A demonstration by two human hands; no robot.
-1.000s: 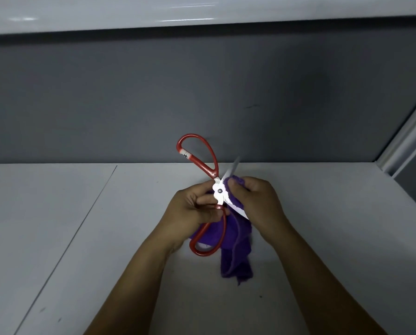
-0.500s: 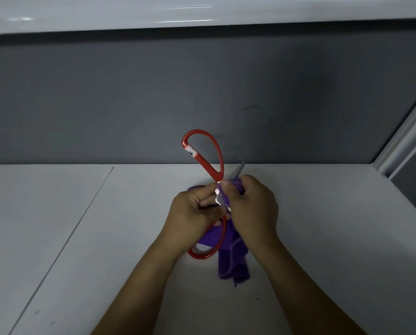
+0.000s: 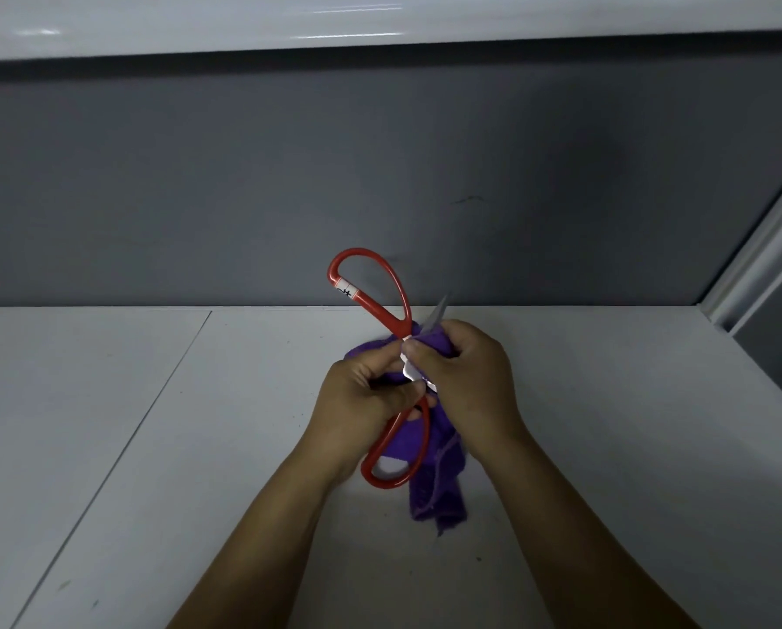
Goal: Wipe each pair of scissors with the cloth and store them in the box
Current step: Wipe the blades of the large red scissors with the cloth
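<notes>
Above the white bench [image 3: 153,447] the wiping step is in hand. The left hand [image 3: 362,401] has its fingers [image 3: 371,372] clenched on the red-handled scissors [image 3: 380,292] just below the pivot, holding them in the air. The right hand [image 3: 466,379] pinches the purple cloth [image 3: 434,492] round a blade, whose tip [image 3: 440,311] pokes out above. Next, I'd judge, the cloth draws off toward that tip — carefully. No box in sight.

L hand [image 3: 366,401] grips red scissors [image 3: 396,320] w/ R hand [image 3: 462,379] pinching purple cloth [image 3: 434,488] round blade.
</notes>
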